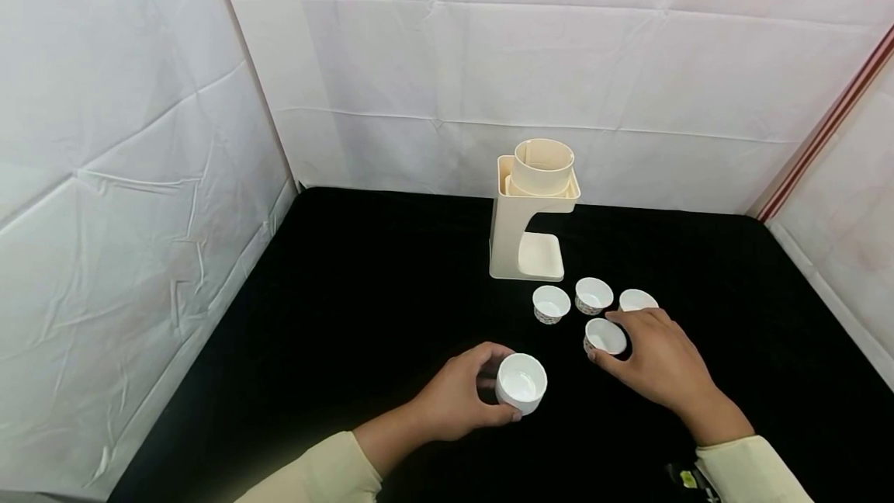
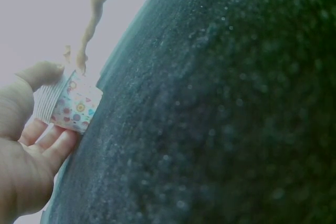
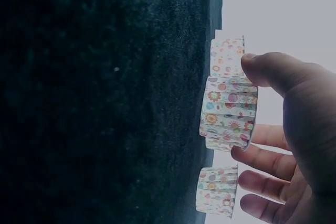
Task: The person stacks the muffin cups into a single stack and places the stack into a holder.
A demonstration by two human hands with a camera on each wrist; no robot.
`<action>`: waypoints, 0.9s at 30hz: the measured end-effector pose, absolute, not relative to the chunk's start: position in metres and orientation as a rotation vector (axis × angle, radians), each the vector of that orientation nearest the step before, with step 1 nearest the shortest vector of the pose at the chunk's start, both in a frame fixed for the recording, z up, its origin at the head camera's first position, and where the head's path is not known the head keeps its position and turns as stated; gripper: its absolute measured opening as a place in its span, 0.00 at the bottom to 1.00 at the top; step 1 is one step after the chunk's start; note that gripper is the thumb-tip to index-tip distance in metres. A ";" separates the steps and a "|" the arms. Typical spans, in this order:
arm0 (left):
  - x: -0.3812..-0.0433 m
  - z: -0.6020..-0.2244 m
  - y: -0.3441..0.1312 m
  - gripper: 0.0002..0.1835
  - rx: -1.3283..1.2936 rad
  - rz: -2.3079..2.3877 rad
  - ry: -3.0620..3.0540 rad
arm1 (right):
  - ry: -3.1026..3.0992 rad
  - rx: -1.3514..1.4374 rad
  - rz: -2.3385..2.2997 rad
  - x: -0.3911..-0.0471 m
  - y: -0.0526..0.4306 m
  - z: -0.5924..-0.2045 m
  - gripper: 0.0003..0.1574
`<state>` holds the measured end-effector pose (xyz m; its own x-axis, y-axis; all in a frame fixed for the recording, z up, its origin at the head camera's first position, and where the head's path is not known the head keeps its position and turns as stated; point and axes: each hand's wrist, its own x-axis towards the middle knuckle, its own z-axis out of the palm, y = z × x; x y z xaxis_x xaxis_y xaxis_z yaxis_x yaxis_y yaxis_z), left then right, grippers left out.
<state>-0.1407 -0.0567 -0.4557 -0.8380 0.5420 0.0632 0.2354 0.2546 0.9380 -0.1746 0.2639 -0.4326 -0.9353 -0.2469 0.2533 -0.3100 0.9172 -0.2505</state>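
Note:
My left hand (image 1: 457, 394) holds a nested stack of white paper baking cups (image 1: 521, 383) by its sides, between thumb and fingers. In the left wrist view the stack (image 2: 76, 103) shows several layered rims and a colourful printed pattern. My right hand (image 1: 660, 359) has its thumb and index finger on opposite sides of a single baking cup (image 1: 606, 337). The right wrist view shows this flower-printed cup (image 3: 228, 108) between thumb and index finger, with the other fingers spread. Nearby stand more single baking cups, one left (image 1: 551, 304), one behind (image 1: 594, 296) and one partly hidden (image 1: 637, 300) behind my right hand.
A cream-coloured stand (image 1: 510, 231) with a round holder (image 1: 543, 165) on top and a flat base stands behind the cups. Black cloth (image 1: 349, 293) covers the table. White sheets (image 1: 447, 60) hang at the back and sides. A dark object (image 1: 687, 480) lies by the right sleeve.

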 end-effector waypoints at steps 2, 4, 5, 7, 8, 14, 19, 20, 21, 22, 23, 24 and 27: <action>-0.141 -0.456 -0.057 0.36 0.718 1.611 2.257 | -2.857 0.424 0.425 -0.174 0.264 -0.433 0.39; -0.141 -0.456 -0.057 0.36 0.716 1.609 2.259 | -2.852 0.431 0.424 -0.175 0.264 -0.434 0.38; -0.141 -0.456 -0.057 0.36 0.716 1.608 2.260 | -2.849 0.435 0.426 -0.175 0.264 -0.434 0.38; -0.141 -0.456 -0.057 0.36 0.713 1.609 2.259 | -2.848 0.443 0.429 -0.175 0.264 -0.434 0.38; -0.141 -0.456 -0.056 0.35 0.711 1.610 2.258 | -2.848 0.442 0.428 -0.175 0.264 -0.434 0.38; -0.140 -0.455 -0.056 0.35 0.713 1.618 2.253 | -2.878 0.412 0.410 -0.175 0.264 -0.434 0.39; -0.140 -0.455 -0.056 0.35 0.714 1.616 2.252 | -2.882 0.413 0.414 -0.174 0.264 -0.432 0.39; -0.140 -0.455 -0.056 0.35 0.713 1.614 2.252 | -2.880 0.417 0.417 -0.174 0.264 -0.432 0.39; -0.140 -0.455 -0.056 0.35 0.712 1.613 2.251 | -2.877 0.418 0.419 -0.174 0.264 -0.431 0.38; -0.140 -0.454 -0.057 0.35 0.708 1.612 2.252 | -2.873 0.422 0.423 -0.174 0.264 -0.430 0.38; -0.140 -0.454 -0.056 0.35 0.702 1.613 2.251 | -2.868 0.426 0.425 -0.174 0.263 -0.430 0.38; -0.139 -0.454 -0.057 0.35 0.701 1.613 2.250 | -2.861 0.427 0.426 -0.174 0.263 -0.429 0.37; -0.139 -0.454 -0.057 0.35 0.699 1.615 2.252 | -2.840 0.434 0.422 -0.174 0.263 -0.428 0.36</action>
